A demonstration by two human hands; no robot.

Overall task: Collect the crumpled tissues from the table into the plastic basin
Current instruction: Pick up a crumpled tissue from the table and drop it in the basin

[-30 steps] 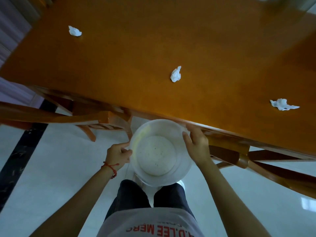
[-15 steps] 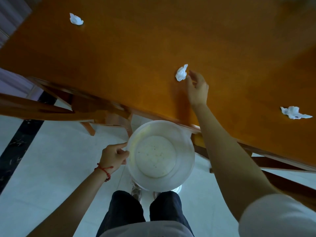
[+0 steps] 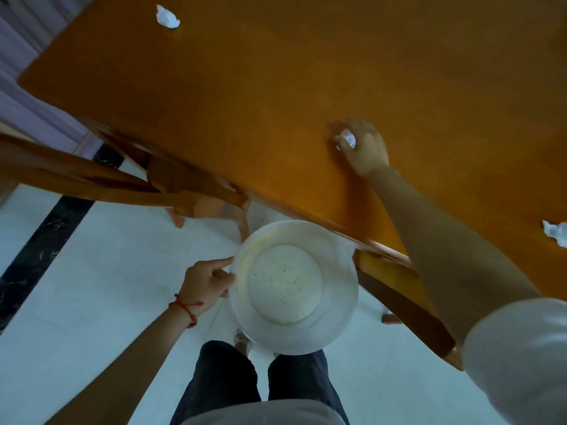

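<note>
The right hand (image 3: 363,147) is out over the orange wooden surface (image 3: 276,87), its fingers curled round a crumpled tissue (image 3: 347,138) so that only a white scrap of it peeks out by the thumb. The left hand (image 3: 205,285) pinches the rim of the white plastic basin (image 3: 294,286), which hangs below the near edge of the surface, above the person's legs, with nothing in it that I can see (only small dark specks on its bottom).

Two more tissues lie loose: a far tissue (image 3: 167,17) near the back left corner, and a right tissue (image 3: 557,234) at the picture's right border, both well apart from the hands.

What I would worry about is the carry back. The wad is light and only partly enclosed, so a slack grip could let it fall to the white floor (image 3: 92,286) short of the basin. The basin itself is held from one side only; it looks liable to tip if the left hand shifts.
</note>
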